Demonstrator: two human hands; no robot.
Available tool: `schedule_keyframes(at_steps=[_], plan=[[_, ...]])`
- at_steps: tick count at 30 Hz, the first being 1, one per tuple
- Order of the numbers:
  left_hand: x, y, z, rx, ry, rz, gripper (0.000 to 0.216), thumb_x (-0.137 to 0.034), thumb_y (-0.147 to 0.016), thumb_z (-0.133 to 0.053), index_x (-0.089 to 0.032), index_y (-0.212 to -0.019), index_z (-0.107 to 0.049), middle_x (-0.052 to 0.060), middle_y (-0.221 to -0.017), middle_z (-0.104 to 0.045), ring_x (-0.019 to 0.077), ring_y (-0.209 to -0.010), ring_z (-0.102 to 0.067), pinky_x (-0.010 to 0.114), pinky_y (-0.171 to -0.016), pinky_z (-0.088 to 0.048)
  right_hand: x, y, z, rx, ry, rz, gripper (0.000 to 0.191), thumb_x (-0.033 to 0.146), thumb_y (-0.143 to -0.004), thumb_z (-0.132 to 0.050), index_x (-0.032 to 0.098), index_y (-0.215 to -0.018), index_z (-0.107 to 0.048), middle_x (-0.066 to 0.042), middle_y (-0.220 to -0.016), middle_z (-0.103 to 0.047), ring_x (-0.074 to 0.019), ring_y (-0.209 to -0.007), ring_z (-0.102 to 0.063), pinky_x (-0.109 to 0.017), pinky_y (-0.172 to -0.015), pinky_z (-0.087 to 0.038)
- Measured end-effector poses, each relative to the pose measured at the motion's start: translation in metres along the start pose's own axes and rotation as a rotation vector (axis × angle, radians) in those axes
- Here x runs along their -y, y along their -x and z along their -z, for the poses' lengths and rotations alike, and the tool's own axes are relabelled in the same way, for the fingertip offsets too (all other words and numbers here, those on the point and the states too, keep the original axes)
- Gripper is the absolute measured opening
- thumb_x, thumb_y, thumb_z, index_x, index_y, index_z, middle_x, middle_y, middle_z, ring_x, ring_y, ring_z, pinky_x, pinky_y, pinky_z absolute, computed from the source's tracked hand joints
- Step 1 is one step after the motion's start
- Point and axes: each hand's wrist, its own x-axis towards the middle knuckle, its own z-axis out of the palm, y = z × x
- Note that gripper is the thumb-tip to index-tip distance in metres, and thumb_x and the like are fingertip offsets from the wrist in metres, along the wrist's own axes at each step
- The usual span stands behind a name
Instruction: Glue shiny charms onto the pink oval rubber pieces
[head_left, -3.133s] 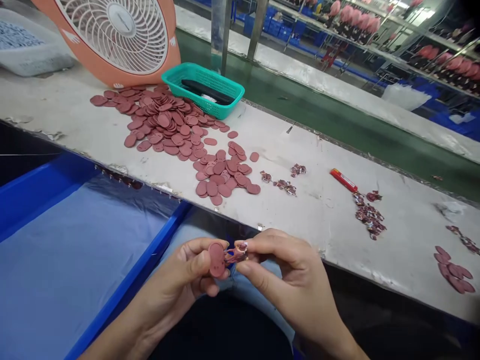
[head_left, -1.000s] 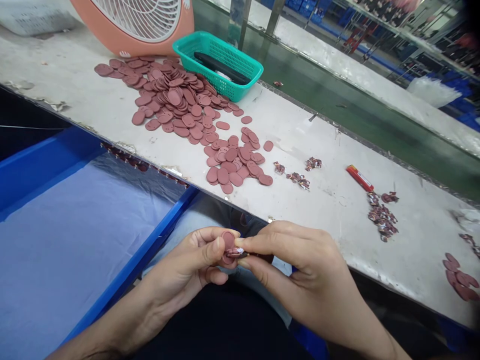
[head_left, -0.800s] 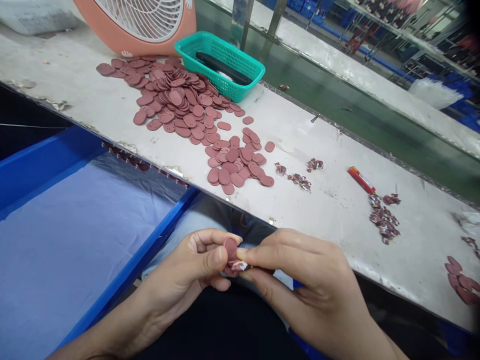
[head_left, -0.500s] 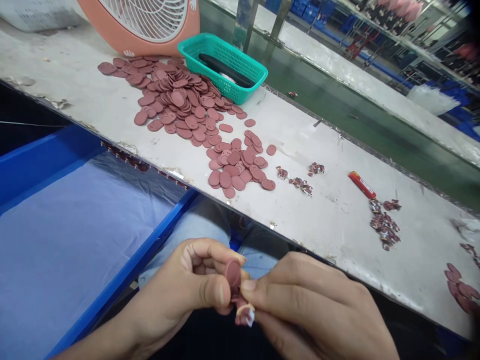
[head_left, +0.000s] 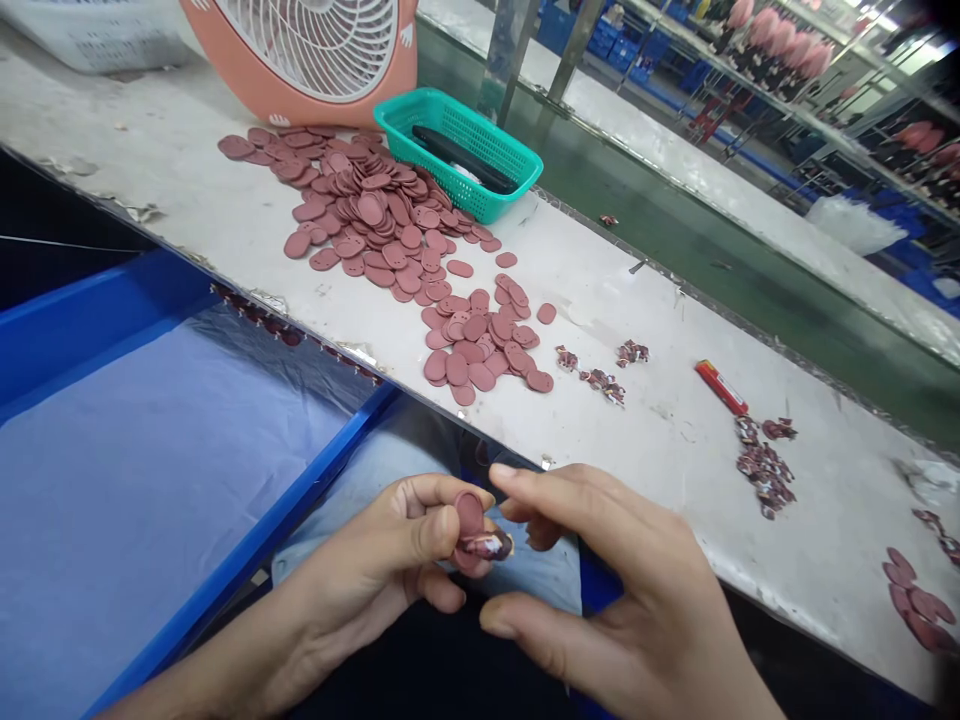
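Alone, the left hand (head_left: 386,550) holds the oval disc (head_left: 469,512) and figurine (head_left: 489,545)

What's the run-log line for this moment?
left hand: holding oval disc with small figure | right hand: open, beside small figure | table: disc pile, loose figures, teal basket, red packet

The oval (head_left: 469,514) in the left hand (head_left: 409,545) is dull red-brown, like the flat ovals (head_left: 371,210) heaped on the table (head_left: 652,450). Some of those have tiny dark dots. The little figure (head_left: 487,546) touching it is darker brown with white and a bit of yellow. The table is greyish white. Near its far edge, the fan (head_left: 307,112) is orange with white bars, and the basket (head_left: 491,203) is blue-green with rows of tiny holes. The small stick-like box (head_left: 723,389) is red. Below the near edge, the bin (head_left: 343,442) is deep blue.
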Motion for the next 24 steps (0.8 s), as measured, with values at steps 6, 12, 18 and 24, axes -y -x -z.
schedule_keyframes(at_steps=[6, 12, 18, 24], plan=[[-0.003, 0.0, -0.002, 0.011, 0.02, 0.019, 0.035, -0.047, -0.06, -0.094, -0.017, -0.07, -0.079, -0.001, -0.064, -0.062, 0.0064, -0.056, -0.054, 0.01, -0.046, -0.049, -0.004, 0.003, -0.003, 0.004, -0.035, -0.003, 0.021, 0.018, -0.091, -0.072, 0.017, -0.112, -0.074, -0.001, -0.088, -0.07, -0.008, -0.077, -0.067, -0.015, -0.074, -0.056], [0.001, 0.001, 0.001, -0.029, 0.073, 0.029, 0.032, -0.044, -0.059, -0.095, -0.019, -0.073, -0.08, -0.001, -0.063, -0.064, 0.0056, -0.055, -0.058, 0.009, -0.047, -0.051, -0.009, 0.001, -0.011, -0.015, -0.047, 0.028, 0.011, 0.014, -0.089, -0.074, 0.013, -0.1, -0.077, -0.003, -0.081, -0.072, -0.0092, -0.072, -0.068, -0.017, -0.068, -0.056], [0.0, 0.0, 0.007, 0.0, 0.049, -0.014, 0.032, -0.045, -0.064, -0.092, -0.018, -0.076, -0.079, 0.0, -0.068, -0.065, 0.0078, -0.06, -0.06, 0.011, -0.045, -0.053, -0.01, -0.003, -0.011, -0.009, -0.097, 0.023, 0.009, 0.014, -0.088, -0.075, 0.013, -0.096, -0.077, -0.003, -0.08, -0.073, -0.0093, -0.07, -0.069, -0.017, -0.067, -0.056], [-0.006, 0.005, 0.017, -0.181, -0.039, -0.216, 0.058, -0.057, -0.062, -0.089, -0.022, -0.107, -0.077, 0.006, -0.096, -0.071, 0.0162, -0.076, -0.068, 0.019, -0.05, -0.058, -0.018, -0.008, -0.031, -0.183, 0.053, 0.108, 0.014, 0.011, -0.087, -0.072, 0.016, -0.1, -0.073, -0.003, -0.082, -0.07, -0.0113, -0.069, -0.067, -0.021, -0.062, -0.057]])
